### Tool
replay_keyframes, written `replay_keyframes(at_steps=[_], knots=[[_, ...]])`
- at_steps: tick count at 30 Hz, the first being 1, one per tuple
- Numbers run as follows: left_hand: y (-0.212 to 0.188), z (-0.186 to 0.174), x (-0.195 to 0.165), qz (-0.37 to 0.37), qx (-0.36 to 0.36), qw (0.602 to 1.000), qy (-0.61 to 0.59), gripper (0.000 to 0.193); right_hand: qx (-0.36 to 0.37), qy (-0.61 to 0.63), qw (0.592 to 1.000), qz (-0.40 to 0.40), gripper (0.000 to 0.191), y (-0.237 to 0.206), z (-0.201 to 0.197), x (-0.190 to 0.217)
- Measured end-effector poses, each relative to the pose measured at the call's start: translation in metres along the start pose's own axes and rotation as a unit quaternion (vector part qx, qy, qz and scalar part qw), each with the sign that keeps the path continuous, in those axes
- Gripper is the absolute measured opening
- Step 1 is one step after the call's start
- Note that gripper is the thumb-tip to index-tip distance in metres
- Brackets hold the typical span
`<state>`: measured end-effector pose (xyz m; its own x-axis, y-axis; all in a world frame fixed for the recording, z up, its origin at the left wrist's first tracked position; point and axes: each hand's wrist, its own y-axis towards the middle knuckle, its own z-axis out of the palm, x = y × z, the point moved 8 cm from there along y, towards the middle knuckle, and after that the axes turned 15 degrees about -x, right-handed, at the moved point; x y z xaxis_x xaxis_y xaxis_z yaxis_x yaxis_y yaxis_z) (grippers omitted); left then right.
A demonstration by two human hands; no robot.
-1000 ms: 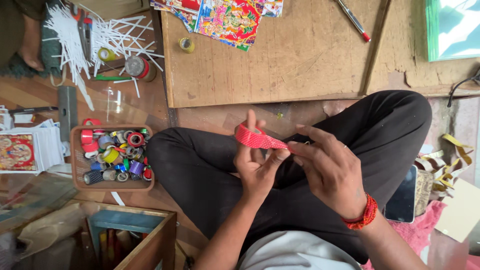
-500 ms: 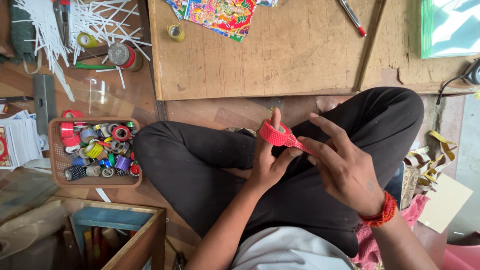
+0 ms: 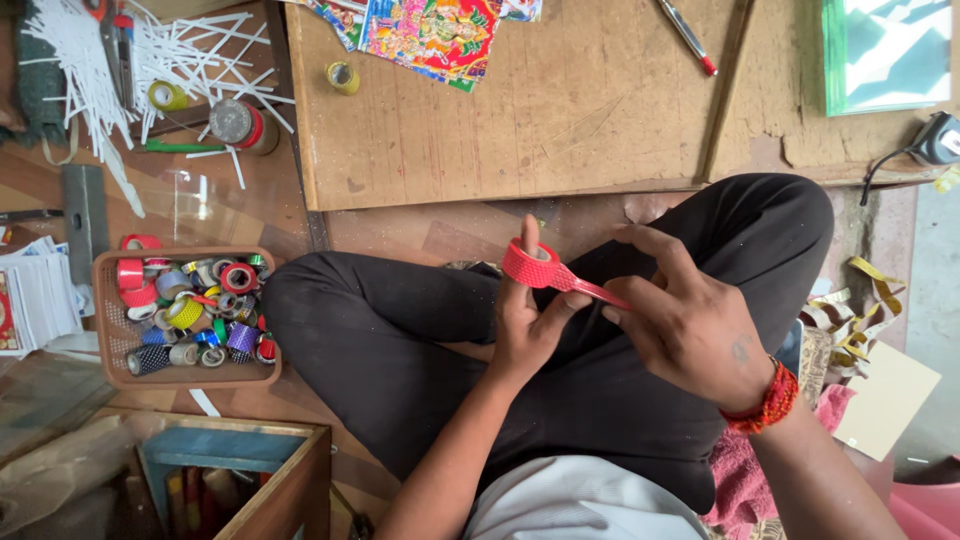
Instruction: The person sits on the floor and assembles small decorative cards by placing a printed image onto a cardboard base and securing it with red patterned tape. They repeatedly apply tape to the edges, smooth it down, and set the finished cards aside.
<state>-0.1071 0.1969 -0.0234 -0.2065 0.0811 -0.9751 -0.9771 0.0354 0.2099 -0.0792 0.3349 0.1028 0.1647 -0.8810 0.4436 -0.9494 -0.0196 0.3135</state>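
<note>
- Red tape roll (image 3: 531,264): one, above the lap, tilted lower than a moment ago.
- Left hand (image 3: 525,325) closed round the roll.
- Right hand (image 3: 690,320) pinches the pulled strip (image 3: 592,291), now drawn longer.
- Basket (image 3: 106,315) of many rolls near the left knee.

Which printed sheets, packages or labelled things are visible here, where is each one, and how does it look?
Colourful picture prints: top of wooden board, overlapping sheets, red, yellow, blue.
Stack of white printed cards: far left, beside brown basket, red picture at its edge.
Green-bordered sheet: top right corner, rectangular, pale centre.
Red tape roll: held by left hand, strip pulled by right hand.
</note>
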Motion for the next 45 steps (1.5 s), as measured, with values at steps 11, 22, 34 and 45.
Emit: replay_keyframes(at_steps=[11,22,34,45], knots=[[0.006,0.007,-0.001,-0.08,-0.04,0.994,-0.065,0.092,-0.254,0.016,0.965,0.059,0.023,-0.033,-0.009,-0.004],[-0.022,0.008,0.029,-0.063,-0.069,0.995,-0.046,0.082,-0.172,0.001,0.981,0.095,0.025,-0.025,-0.022,-0.011],[-0.007,-0.01,0.018,0.192,-0.071,0.961,0.186,0.077,-0.013,0.387,0.866,0.315,0.022,-0.068,0.047,-0.043],[-0.01,-0.084,-0.004,0.135,-0.001,0.974,0.181,0.073,0.043,0.52,0.8,0.295,0.035,-0.05,0.097,-0.019]])
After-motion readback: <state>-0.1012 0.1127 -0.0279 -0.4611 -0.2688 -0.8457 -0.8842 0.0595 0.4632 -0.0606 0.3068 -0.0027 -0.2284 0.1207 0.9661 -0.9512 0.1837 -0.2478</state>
